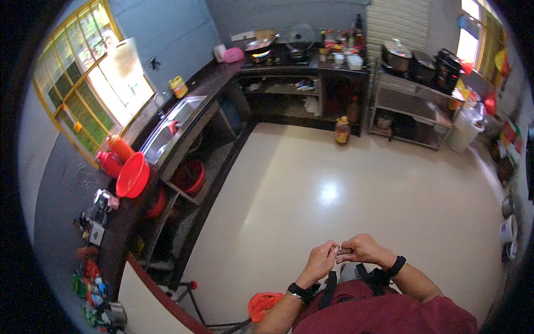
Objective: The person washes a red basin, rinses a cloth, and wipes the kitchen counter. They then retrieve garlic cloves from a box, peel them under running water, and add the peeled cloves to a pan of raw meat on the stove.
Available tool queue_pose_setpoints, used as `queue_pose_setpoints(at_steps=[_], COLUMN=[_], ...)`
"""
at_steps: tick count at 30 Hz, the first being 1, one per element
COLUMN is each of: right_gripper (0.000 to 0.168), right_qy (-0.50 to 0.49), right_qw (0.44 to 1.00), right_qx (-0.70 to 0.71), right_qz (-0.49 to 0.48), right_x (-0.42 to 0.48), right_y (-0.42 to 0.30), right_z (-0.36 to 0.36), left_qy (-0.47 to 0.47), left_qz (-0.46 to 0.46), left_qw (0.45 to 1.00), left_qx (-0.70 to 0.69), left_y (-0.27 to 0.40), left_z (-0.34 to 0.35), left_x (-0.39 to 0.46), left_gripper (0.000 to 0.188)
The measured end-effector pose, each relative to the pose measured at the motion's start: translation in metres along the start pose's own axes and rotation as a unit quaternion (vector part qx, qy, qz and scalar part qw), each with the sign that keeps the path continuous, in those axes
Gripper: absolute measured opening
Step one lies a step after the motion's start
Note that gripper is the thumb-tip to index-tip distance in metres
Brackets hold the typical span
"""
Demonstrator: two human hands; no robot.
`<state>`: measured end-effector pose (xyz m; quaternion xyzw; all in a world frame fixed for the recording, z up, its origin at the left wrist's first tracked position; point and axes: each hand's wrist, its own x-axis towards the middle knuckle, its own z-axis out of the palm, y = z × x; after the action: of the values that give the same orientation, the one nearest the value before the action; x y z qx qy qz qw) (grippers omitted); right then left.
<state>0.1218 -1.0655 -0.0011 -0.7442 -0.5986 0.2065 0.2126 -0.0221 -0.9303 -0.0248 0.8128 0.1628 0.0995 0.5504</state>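
Observation:
My left hand and my right hand meet in front of my body, above the tiled floor. Their fingertips pinch a small brownish piece between them. Fingers cover much of it, and it is too small to tell what it is. Beneath my left forearm stands a red bin, partly hidden by the arm, with some pale matter inside.
At lower left is a pale table with a dark red edge and black legs. A counter with a steel sink and a red basin runs along the left. An oil jug stands on the floor ahead. A pan sits over a stove flame.

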Motion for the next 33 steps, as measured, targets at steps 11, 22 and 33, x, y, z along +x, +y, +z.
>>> queue_pose_setpoints(at_steps=[11,22,33], right_gripper=[0.026,0.025,0.042], right_qy=[0.062,-0.022,-0.065], right_qw=[0.959,0.836,0.66], right_qx=[0.046,0.514,0.723], right_qz=[-0.273,0.193,0.192], right_x=[0.279,0.52,0.78], right_y=[0.026,0.147,0.149], right_z=[-0.023,-0.128,-0.114], left_qy=[0.387,0.481,0.566], left_qz=[-0.242,-0.225,-0.204], left_qw=[0.848,0.792,0.697], left_qx=[-0.27,-0.303,-0.39], left_y=[-0.108,-0.113,-0.25], left_z=[-0.146,-0.346,-0.519], left_x=[0.144,0.241,0.317], left_gripper=[0.016,0.02,0.015])
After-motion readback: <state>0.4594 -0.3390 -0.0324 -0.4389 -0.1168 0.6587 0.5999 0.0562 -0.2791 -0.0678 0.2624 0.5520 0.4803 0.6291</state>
